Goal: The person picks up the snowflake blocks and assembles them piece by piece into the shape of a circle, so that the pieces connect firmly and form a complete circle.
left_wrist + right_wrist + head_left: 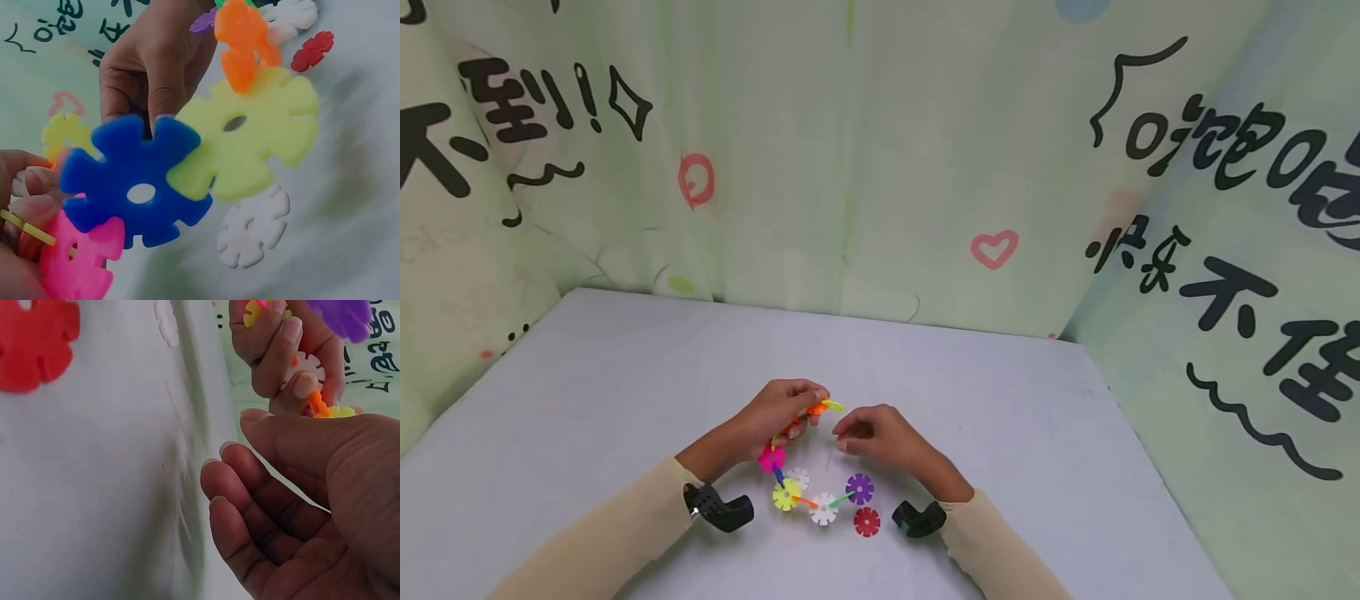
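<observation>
My left hand [782, 408] grips one end of a chain of plastic snowflake discs, with an orange disc [817, 409] and a yellow tip at its fingers. From there the chain runs down through a pink disc [772, 458], a blue disc [106, 172], a yellow disc [786, 495], an orange one [240, 44] and a white one [823, 510]. A purple disc [860, 488] sits at its other end, joined by a green one. My right hand [883, 435] hovers just right of the left, its fingers loosely curved, with nothing between thumb and fingers.
A loose red disc [867, 522] lies on the white table [1000, 400] near the purple end. Behind the chain lies a loose white disc [253, 231]. Printed curtains [850, 167] stand around the table's back and sides. Each wrist wears a black camera band [722, 510].
</observation>
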`<state>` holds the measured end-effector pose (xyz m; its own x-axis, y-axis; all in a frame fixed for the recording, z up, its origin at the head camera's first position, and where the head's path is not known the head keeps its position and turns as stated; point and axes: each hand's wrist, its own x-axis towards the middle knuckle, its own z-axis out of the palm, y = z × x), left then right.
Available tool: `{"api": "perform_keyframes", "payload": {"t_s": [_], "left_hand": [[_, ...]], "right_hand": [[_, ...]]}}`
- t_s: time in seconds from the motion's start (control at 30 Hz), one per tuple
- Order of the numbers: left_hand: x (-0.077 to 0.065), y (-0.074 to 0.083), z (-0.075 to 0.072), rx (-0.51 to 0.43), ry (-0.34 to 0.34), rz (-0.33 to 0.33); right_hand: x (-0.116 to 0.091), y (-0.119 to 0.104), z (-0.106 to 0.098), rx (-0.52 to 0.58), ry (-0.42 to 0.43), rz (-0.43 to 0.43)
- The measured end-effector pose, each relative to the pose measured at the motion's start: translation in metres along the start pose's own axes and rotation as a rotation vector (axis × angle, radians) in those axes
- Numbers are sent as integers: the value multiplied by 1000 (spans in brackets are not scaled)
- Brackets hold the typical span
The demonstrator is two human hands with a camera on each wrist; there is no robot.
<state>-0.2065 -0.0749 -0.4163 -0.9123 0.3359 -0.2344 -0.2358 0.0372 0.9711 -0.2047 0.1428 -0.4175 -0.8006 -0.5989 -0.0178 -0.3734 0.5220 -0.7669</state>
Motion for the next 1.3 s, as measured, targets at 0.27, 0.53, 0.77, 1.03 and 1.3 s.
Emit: {"api": "perform_keyframes", "payload": {"t_s": [0.27,0.53,0.77,1.03,1.3], "left_hand": [[-9,-1,-13,2,21,2],[-16,-2,-21,-43,26,1],[-16,-5,-25,-81,38,-10],[-14,-5,-24,-66,47,-14],[-13,-4,-27,-40,9,-19]], "right_hand": [[9,-12,21,6,-79,-44],[10,-19,34,13,-124,-87],[9,-22,38,-60,-137,-77],[5,-25,41,-212,-175,-51],[4,-25,37,-148,-170,-21]]}}
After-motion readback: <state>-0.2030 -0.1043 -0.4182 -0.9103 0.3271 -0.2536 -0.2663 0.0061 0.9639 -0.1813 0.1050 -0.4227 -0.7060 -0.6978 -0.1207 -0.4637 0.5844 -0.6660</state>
